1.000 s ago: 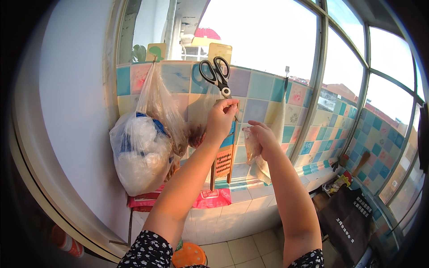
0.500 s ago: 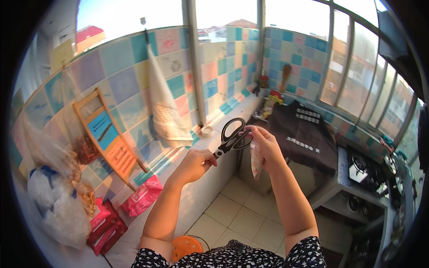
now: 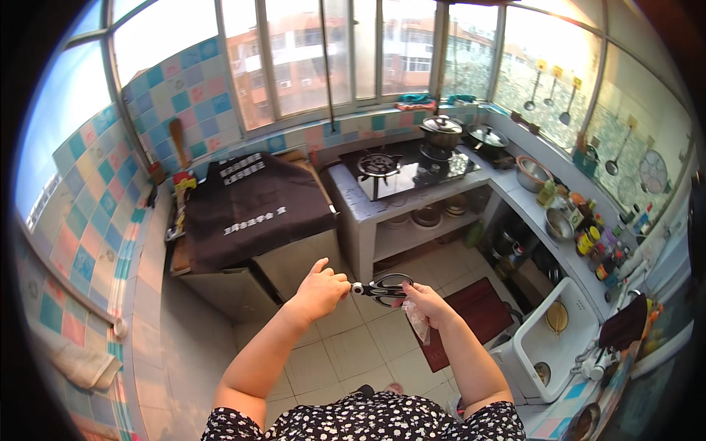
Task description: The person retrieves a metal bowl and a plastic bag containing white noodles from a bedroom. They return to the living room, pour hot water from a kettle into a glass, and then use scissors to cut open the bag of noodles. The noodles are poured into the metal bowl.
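Kitchen scissors [image 3: 382, 289] with black and grey handles are held level in front of me, above the floor. My left hand [image 3: 321, 292] is closed around the blade end, which its fingers hide, and one finger sticks up. My right hand [image 3: 434, 306] pinches the scissors by the handle loops. From that same hand hangs a small clear plastic packet [image 3: 418, 325]; what is inside is too blurred to name.
A dark printed cloth [image 3: 257, 206] covers a cabinet at the left. Ahead, a gas stove [image 3: 412, 170] and a lidded pot [image 3: 442, 134] stand on the counter. Bottles and bowls line the right counter, near a white sink [image 3: 531, 334]. A dark red mat [image 3: 471, 317] lies on the floor.
My view has swung right, from the tiled wall and window ledge toward the stove and sink. Both hands keep hold of the scissors, which now lie more level; the packet stays in the right hand.
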Demonstrator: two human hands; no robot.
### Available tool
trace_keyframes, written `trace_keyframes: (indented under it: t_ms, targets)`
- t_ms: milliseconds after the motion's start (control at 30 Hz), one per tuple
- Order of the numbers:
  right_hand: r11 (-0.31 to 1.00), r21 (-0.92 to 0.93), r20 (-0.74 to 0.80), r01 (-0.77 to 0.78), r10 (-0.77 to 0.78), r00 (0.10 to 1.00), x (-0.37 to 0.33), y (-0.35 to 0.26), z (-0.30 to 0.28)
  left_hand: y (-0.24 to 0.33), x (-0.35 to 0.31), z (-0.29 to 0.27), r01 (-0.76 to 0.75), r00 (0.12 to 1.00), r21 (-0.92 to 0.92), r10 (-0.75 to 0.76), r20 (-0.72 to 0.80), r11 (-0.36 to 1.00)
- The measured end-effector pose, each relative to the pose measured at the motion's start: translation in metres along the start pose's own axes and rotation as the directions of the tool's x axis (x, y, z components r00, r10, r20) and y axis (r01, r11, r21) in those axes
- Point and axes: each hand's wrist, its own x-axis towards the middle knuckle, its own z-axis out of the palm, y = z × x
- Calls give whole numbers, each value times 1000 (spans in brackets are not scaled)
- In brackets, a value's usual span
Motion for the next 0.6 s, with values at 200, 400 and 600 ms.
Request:
trace_keyframes:
  t_ms: [200, 400, 600]
  targets:
    - [877, 354, -378, 324, -183, 907, -25, 18, -152, 81, 208, 12, -322, 891, 214, 372, -260, 922]
    - [558, 506, -702, 658, -177, 690, -34, 24, -248, 167, 342, 32, -509, 695, -221, 245, -676, 832]
    - [453, 342, -878, 823, -159, 452, 32, -14, -302, 191, 452, 107, -90, 896, -994, 441, -52, 64]
